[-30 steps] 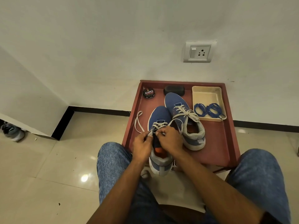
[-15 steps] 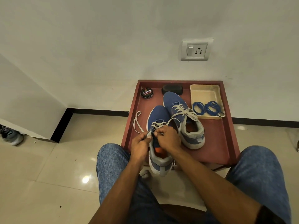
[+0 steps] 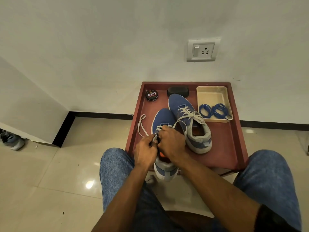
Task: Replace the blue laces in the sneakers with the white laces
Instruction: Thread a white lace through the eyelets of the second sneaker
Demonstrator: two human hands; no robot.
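Observation:
Two blue sneakers sit on a low red table (image 3: 224, 148). The far sneaker (image 3: 189, 121) is laced and tied with a white lace. The near sneaker (image 3: 163, 118) hangs over the table's front edge, partly laced in white. My left hand (image 3: 145, 151) pinches the white lace (image 3: 142, 126) at the shoe's left eyelets; its loose end loops out to the left on the table. My right hand (image 3: 172, 141) grips the shoe's upper and lace on the right side. The eyelets under my fingers are hidden. Two coiled blue laces (image 3: 214, 111) lie in a cream tray (image 3: 212, 92).
A round shoe polish tin (image 3: 151, 95) and a black brush or sponge (image 3: 178, 91) stand at the table's back edge against the wall. My knees in jeans flank the table. A grey shoe (image 3: 11, 139) lies on the tiled floor far left.
Both hands stay on the near sneaker's lacing; my fingers have shifted slightly closer together at the eyelets. The camera view has drifted a little.

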